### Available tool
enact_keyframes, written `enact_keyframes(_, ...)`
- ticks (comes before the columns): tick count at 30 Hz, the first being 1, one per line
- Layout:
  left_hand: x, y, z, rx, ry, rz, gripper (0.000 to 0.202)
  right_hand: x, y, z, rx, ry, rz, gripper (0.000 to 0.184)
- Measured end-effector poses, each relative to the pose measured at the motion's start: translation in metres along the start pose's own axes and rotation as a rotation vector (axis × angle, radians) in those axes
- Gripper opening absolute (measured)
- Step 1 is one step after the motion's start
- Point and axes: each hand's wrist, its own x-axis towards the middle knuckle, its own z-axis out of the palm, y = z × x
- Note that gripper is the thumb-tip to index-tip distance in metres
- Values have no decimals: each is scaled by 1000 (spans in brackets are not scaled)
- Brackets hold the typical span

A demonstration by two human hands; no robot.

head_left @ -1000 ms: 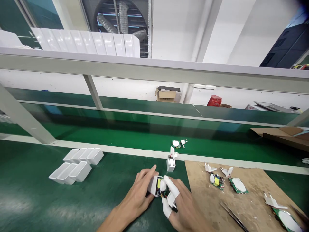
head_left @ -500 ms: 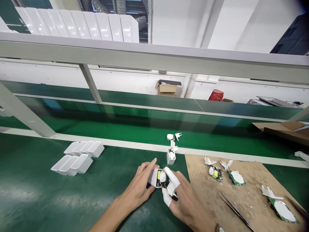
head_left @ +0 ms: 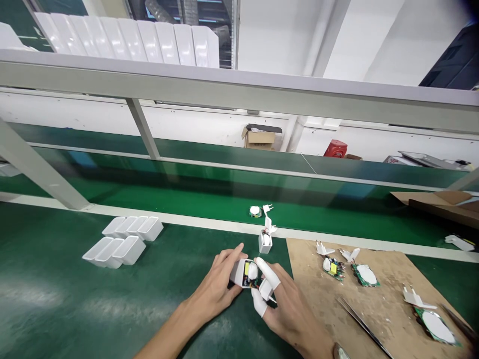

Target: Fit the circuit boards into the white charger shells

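My left hand (head_left: 219, 281) is wrapped round a small white plastic housing (head_left: 239, 271) with a circuit board (head_left: 249, 273) partly inside it, a yellow part showing. My right hand (head_left: 284, 309), with white finger cots on two fingertips, pinches the board's end and its white plug piece against the housing. Both hands rest low on the green bench mat. Just beyond them a white housing (head_left: 265, 241) stands upright with a board and plug sticking out of its top.
Two rows of empty white housings (head_left: 125, 239) lie at the left. A brown board (head_left: 374, 309) at the right holds loose circuit boards (head_left: 364, 275) with plugs and tweezers (head_left: 361, 324). One board with plug (head_left: 258, 211) rides the green conveyor belt (head_left: 187, 199). A grey frame rail crosses overhead.
The board with plug on the conveyor has drifted left. My hands have stayed together on the housing, with only slight finger shifts. The view has tilted a little.
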Motion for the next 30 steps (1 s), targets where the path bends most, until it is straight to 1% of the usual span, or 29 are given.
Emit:
enact_keyframes(4, 0, 4, -1, 34, 36, 25, 100, -1, 1, 0, -9, 24, -39, 72)
enact_keyframes(8, 1, 7, 1, 67, 83, 62, 100, -5, 2, 1, -14, 42, -49, 72)
enact_keyframes(12, 0, 0, 3, 83, 118, 51, 100, -10, 4, 6, -71, 70, -61, 71)
enact_keyframes(15, -1, -8, 4, 81, 144, 27, 100, -11, 5, 8, -63, 112, -62, 71)
enact_keyframes(18, -2, -13, 4, 63, 135, 31, 100, -10, 3, 8, -37, 118, -65, 70)
enact_keyframes(21, -2, -13, 4, 53, 119, 45, 99, -9, 2, 8, -37, 117, -66, 69)
enact_keyframes(25, -2, -10, 3, 27, 110, 58, 97, -9, 2, 8, -41, 139, -77, 68)
enact_keyframes(30, -2, -5, 1, 6, 94, 77, 95, -9, 3, 9, -56, 100, -70, 65)
